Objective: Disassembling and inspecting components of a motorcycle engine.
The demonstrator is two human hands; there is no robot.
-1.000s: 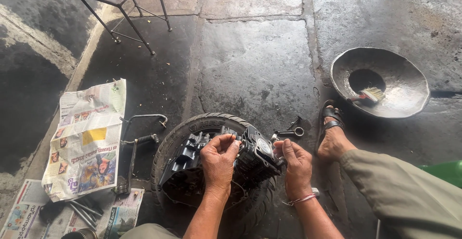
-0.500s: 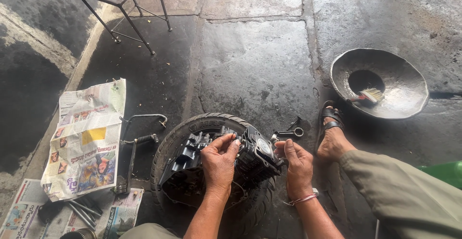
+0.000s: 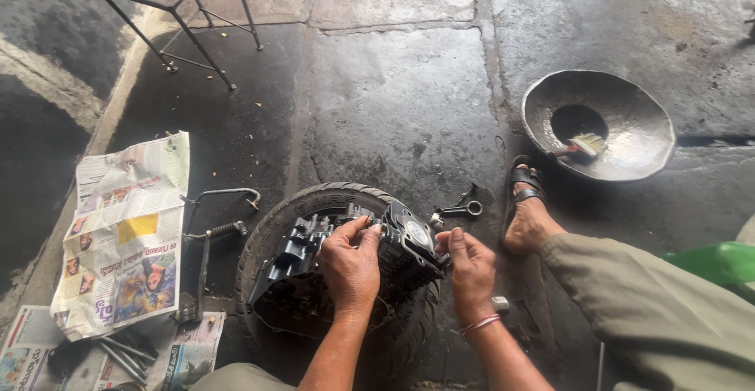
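Little has moved since the earlier frames: both hands sit on the engine as before, the left fingers perhaps curled a touch tighter over its top.

Head view: the engine (image 3: 346, 253), a black, oily block, lies in the hollow of a tyre (image 3: 271, 226) laid flat on the floor, which seems to cradle it and keep it from rolling or scraping the stone. The left hand (image 3: 350, 263) is closed over the block's upper edge, fingertips pressed down on the top, apparently steadying it. The right hand (image 3: 469, 269) grips the round side cover just beside the left fingers, thumb and forefinger pinched at its rim; whether they hold a small part I cannot tell.

Just beyond the right fingertips a small metal fitting (image 3: 460, 208) lies on the floor, within easy reach. Farther out on that side a sandalled foot (image 3: 527, 206) is planted, and past it a dented metal pan (image 3: 599, 123) holds a brush (image 3: 582, 147). Well to the left of the left fingers, a bent lever (image 3: 208, 237) rests beside spread newspaper (image 3: 126, 234), with tools (image 3: 122, 352) laid on more paper nearer the body. A stool frame (image 3: 169, 13) stands far off.
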